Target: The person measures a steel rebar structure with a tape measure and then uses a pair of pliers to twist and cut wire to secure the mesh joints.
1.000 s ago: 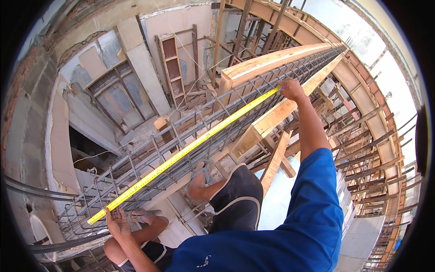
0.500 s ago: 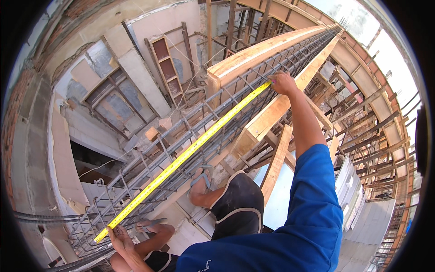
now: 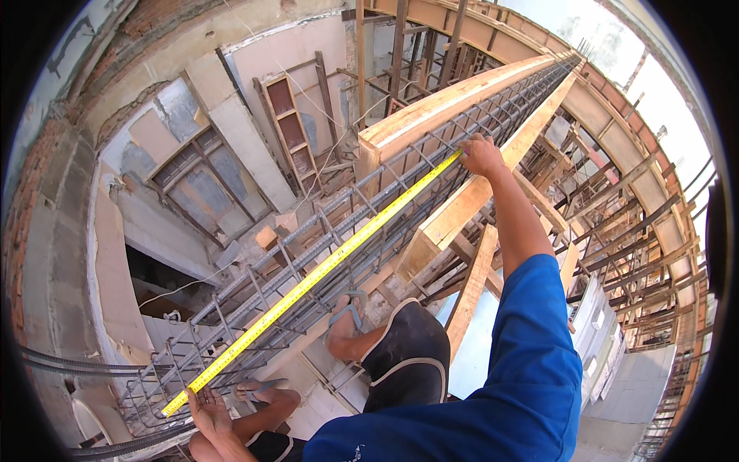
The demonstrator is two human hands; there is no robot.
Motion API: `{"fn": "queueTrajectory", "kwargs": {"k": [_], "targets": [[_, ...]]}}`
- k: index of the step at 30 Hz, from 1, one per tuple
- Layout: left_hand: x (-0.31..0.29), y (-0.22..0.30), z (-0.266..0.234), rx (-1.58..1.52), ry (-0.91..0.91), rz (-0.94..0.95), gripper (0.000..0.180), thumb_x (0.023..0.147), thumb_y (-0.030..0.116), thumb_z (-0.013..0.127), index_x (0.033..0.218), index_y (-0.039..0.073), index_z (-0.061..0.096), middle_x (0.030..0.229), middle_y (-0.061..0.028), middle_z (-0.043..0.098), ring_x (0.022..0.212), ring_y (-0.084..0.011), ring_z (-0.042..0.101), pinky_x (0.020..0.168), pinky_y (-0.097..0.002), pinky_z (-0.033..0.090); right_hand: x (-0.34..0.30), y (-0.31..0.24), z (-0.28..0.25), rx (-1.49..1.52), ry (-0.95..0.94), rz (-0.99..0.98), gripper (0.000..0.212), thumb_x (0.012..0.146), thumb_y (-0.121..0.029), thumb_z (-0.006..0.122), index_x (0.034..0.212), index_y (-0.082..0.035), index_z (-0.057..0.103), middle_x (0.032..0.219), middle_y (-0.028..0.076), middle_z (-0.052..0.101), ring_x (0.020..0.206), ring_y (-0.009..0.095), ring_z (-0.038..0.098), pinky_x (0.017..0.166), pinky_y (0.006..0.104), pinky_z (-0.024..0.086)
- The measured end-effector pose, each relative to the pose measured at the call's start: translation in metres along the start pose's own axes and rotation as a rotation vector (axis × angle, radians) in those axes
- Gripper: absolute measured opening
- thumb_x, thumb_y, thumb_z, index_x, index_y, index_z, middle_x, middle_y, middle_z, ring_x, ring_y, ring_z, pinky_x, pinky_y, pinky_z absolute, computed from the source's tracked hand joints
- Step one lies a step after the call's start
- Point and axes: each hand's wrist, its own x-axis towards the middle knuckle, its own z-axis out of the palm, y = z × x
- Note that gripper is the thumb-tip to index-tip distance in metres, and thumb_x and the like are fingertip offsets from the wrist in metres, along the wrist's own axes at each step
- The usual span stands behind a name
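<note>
The long, flat yellow measuring tape (image 3: 323, 268) stretches from near left to far right, running along the top of a dark grey steel rebar cage (image 3: 302, 252); I can't tell whether it rests on the bars. My right hand (image 3: 483, 157) is at its far end, fingers curled closed on the tape. My left hand (image 3: 211, 416) is at its near end, thumb against the tape's edge and the other fingers loosely bent, a little apart; I can't tell how firmly they pinch. A short bit of tape sticks out to the left past that thumb. Beyond the tape, on the cage's left side, runs a thick pale wooden beam (image 3: 454, 104); a pale wooden board (image 3: 456, 212) runs along its right side, under my right forearm.
</note>
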Motion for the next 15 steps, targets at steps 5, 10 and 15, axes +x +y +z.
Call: {"fn": "queueTrajectory", "kwargs": {"k": [5,10,15], "targets": [[-0.008,0.008,0.01,0.073,-0.043,-0.023,0.035,0.096,0.035,0.069,0.12,0.011,0.063,0.115,-0.0013,0.06,0.108,-0.014,0.056,0.086,-0.0276,0.046,-0.018,-0.004,-0.004,0.018,0.0,-0.035,0.04,0.087,-0.032,0.063,0.126,-0.027,0.068,0.132,0.009,0.059,0.122,0.039,0.054,0.101,0.0476,0.05],[0.005,0.0,-0.004,0.056,-0.056,0.01,0.037,0.097,0.036,0.068,0.123,0.01,0.061,0.117,-0.0018,0.061,0.111,-0.0149,0.054,0.094,-0.0294,0.042,-0.02,-0.006,-0.002,0.044,0.039,-0.054,0.042,0.086,-0.03,0.065,0.128,-0.028,0.067,0.131,0.009,0.059,0.12,0.038,0.054,0.101,0.0476,0.05],[0.005,-0.015,0.009,0.002,-0.036,0.036,0.032,0.098,0.03,0.068,0.119,0.007,0.062,0.115,-0.0044,0.061,0.109,-0.0175,0.056,0.095,-0.0313,0.048,-0.009,0.016,0.007,0.07,0.074,-0.079,0.043,0.081,-0.022,0.065,0.124,-0.019,0.069,0.128,0.013,0.062,0.12,0.039,0.055,0.103,0.0447,0.046]]}}
